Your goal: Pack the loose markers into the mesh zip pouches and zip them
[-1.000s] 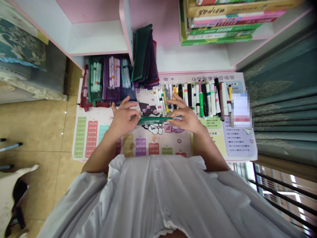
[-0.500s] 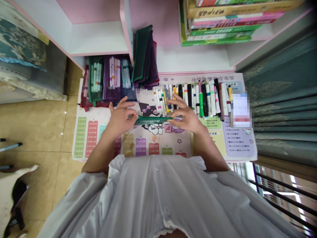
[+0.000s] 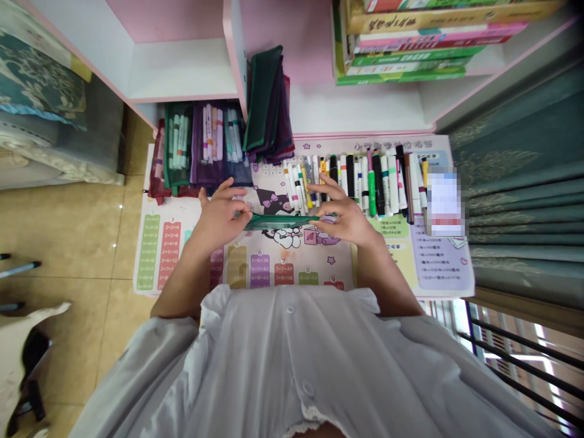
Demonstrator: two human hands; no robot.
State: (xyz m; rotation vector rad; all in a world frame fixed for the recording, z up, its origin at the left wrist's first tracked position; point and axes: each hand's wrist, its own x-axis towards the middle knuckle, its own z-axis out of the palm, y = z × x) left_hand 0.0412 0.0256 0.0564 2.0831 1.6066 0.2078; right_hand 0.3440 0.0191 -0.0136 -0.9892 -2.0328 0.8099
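Remotely I'm seeing the left hand [image 3: 219, 218] pinching one end of a narrow green mesh-looking pouch [image 3: 283, 222], the right hand [image 3: 341, 214] pinching the other, probably so its edge is running straight. It's sitting between them over the pink-and-white printed desk mat [image 3: 314, 260]. Farther out, slim plastic markers [image 3: 371, 191] are lying side by side, likely so each is showing, and flat green and purple mesh pouches [image 3: 265, 94] are leaning by the pink shelf divider [image 3: 234, 42], maybe for support

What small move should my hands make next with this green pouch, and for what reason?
Probably tilt the green pouch slightly towards you: the left hand and right hand pinch its opposite ends, and it shows nearly edge-on, so I cannot tell whether its mouth is open.
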